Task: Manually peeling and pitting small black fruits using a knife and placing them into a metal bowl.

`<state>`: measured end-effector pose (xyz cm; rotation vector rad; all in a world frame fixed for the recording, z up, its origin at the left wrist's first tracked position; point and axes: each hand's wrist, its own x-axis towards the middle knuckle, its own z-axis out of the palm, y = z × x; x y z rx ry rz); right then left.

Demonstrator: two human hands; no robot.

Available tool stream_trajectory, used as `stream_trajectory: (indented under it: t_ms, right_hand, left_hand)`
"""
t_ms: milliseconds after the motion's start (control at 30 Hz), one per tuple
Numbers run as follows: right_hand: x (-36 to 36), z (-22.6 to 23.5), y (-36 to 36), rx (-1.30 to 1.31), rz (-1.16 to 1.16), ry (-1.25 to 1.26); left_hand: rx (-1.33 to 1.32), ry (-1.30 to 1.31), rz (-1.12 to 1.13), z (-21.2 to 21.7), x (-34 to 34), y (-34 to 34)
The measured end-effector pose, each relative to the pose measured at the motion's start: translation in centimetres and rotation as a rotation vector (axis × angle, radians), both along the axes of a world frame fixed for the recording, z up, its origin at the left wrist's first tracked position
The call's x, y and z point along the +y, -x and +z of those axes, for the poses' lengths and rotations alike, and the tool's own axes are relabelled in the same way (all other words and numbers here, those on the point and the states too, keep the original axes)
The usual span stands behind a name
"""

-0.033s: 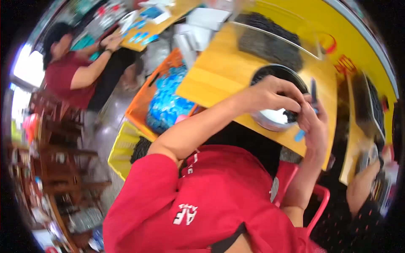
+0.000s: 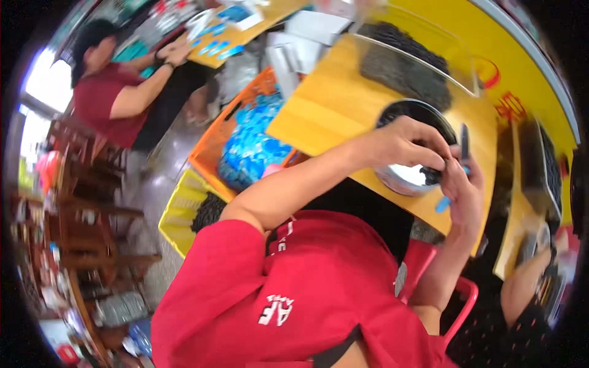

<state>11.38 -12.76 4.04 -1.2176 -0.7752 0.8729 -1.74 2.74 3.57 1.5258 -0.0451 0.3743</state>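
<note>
My left hand (image 2: pixel 412 146) reaches over a round bowl (image 2: pixel 402 186) with a dark upper part and a pale lower part. Its thumb and fingers are pinched together at the fingertips of my right hand (image 2: pixel 465 190); whatever lies between them is too small to make out. Closed in my right hand is a slim tool (image 2: pixel 464 141), its dark end pointing up and a blue end showing below the fingers. Small black pieces (image 2: pixel 432 176) show inside the bowl, just under the fingertips. The bowl stands on a yellow wooden table (image 2: pixel 319 110).
A clear bin of black pieces (image 2: pixel 402 73) sits at the table's far side. Left of the table are an orange crate (image 2: pixel 205 144) with bagged blue pieces and a yellow crate (image 2: pixel 173 214). One co-worker (image 2: pixel 113 101) works at the far left; another person's arm (image 2: pixel 527 279) shows at right.
The whole view has shifted slightly, so most things sit a little farther right. My hands stay together over the bowl, with the slim tool still in the right one.
</note>
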Motion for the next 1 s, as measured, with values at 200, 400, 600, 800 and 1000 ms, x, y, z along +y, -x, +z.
stream_trajectory:
  t_ms: [200, 400, 600, 800, 1000]
  right_hand:
    - [-0.4, -1.1, 0.2, -0.118, 0.005, 0.029]
    - [-0.2, -1.6, -2.0, 0.026, -0.039, -0.036]
    - [0.4, -2.4, -3.6, 0.038, -0.019, -0.049]
    - [0.0, -1.9, -2.8, 0.059, -0.118, 0.014]
    - [1.0, -1.6, -2.5, 0.214, -0.187, -0.137]
  left_hand:
    - [-0.105, 0.389, -0.005, -2.0, 2.3, 5.5]
    - [-0.13, 0.555, 0.17, -5.5, 9.5, 22.3]
    - [0.376, 0.199, 0.804, -13.0, 10.4, 45.3]
    - [0.883, 0.266, 1.315, -24.0, 7.1, 54.9]
    - [0.886, -0.436, 1.436, -23.4, 13.0, 49.7]
